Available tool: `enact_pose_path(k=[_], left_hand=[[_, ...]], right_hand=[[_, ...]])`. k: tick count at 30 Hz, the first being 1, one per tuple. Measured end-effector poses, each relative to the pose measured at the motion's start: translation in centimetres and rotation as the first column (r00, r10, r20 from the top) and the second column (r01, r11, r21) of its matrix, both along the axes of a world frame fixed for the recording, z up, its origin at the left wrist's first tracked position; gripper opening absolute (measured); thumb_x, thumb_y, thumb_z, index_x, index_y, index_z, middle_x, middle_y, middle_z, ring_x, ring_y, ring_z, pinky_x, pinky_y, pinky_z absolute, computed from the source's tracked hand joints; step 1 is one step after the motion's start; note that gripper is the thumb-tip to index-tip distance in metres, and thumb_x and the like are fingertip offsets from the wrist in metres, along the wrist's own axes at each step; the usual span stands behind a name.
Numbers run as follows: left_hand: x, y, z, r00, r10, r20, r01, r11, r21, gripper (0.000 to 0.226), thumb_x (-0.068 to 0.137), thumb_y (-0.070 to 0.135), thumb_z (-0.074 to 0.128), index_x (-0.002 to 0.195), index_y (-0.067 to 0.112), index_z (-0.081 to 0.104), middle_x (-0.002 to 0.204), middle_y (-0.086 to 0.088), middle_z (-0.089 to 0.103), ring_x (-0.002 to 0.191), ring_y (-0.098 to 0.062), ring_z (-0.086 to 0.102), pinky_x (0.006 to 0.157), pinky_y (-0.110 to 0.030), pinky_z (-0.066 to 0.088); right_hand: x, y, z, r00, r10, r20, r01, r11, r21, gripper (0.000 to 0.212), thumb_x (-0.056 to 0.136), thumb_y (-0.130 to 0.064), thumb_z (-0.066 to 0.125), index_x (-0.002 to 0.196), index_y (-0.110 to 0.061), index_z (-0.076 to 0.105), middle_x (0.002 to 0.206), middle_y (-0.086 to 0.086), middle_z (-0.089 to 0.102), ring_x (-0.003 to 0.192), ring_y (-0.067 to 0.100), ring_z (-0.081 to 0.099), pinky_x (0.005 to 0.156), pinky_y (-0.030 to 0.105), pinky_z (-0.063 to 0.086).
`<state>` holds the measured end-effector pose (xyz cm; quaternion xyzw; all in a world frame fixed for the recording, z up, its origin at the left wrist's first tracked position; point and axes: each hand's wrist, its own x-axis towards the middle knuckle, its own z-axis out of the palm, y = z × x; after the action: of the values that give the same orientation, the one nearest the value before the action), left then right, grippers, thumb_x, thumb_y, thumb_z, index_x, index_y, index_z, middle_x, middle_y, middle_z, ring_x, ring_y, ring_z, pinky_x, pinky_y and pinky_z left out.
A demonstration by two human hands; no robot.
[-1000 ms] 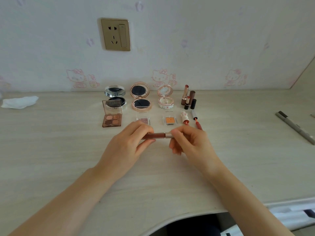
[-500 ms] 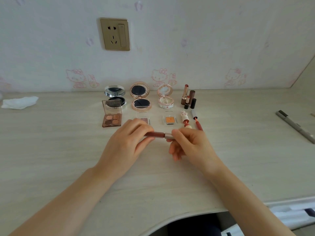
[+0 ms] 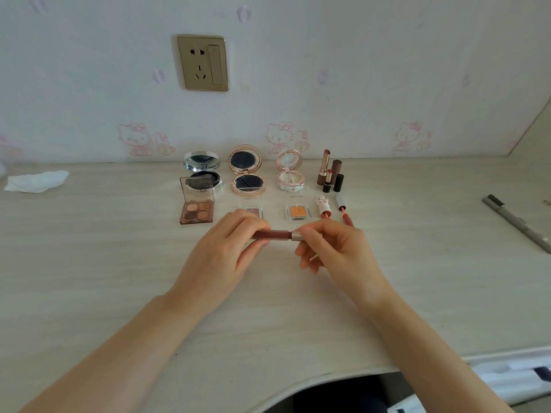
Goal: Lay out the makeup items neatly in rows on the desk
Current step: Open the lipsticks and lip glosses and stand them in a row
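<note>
My left hand (image 3: 220,257) and right hand (image 3: 337,251) pinch a slim, glossy brown lip tube (image 3: 274,234) level above the pale woodgrain desk (image 3: 89,263); its metallic cap (image 3: 296,235) seems closed.

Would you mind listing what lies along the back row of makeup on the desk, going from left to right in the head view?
Silver compact → rose-gold compact with dark pans → pale pink floral compact → cluster of upright lipsticks. The three compacts stand open.
</note>
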<state>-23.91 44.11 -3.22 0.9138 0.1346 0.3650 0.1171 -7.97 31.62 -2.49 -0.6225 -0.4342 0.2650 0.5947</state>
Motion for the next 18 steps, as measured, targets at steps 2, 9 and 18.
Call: enact_pose_path(k=[2, 9, 18], left_hand=[[0.0, 0.1, 0.0, 1.000, -0.001, 0.008, 0.002, 0.999, -0.036, 0.020, 0.094, 0.028, 0.052, 0.106, 0.014, 0.060, 0.103, 0.007, 0.054, 0.091, -0.008, 0.054, 0.079, -0.028, 0.048], [0.1, 0.4, -0.2, 0.999, -0.002, 0.053, 0.006, 0.996, -0.085, 0.021, 0.094, 0.027, 0.049, 0.109, 0.016, 0.058, 0.103, 0.012, 0.052, 0.088, 0.000, 0.051, 0.078, -0.012, 0.041], [0.1, -0.4, -0.3, 0.999, -0.010, 0.038, 0.014, 0.993, -0.115, 0.021, 0.092, 0.016, 0.054, 0.113, 0.019, 0.055, 0.105, 0.013, 0.054, 0.091, -0.005, 0.058, 0.080, -0.023, 0.048]], right_hand=[[0.1, 0.0, 0.0, 1.000, 0.001, 0.021, -0.002, 0.999, 0.043, 0.012, 0.091, -0.014, 0.059, 0.094, -0.018, 0.070, 0.079, -0.001, 0.070, 0.068, 0.016, 0.068, 0.055, 0.023, 0.050], [0.3, 0.0, 0.1, 0.997, -0.036, -0.062, 0.046, 0.985, 0.165, 0.026, 0.090, 0.005, 0.051, 0.097, -0.015, 0.067, 0.090, -0.002, 0.068, 0.074, 0.020, 0.067, 0.056, 0.028, 0.052], [1.2, 0.1, 0.7, 0.957, -0.140, -0.253, 0.188, 0.966, 0.178, 0.020, 0.094, -0.004, 0.051, 0.109, -0.013, 0.062, 0.087, 0.007, 0.070, 0.070, 0.020, 0.065, 0.056, 0.028, 0.050]])
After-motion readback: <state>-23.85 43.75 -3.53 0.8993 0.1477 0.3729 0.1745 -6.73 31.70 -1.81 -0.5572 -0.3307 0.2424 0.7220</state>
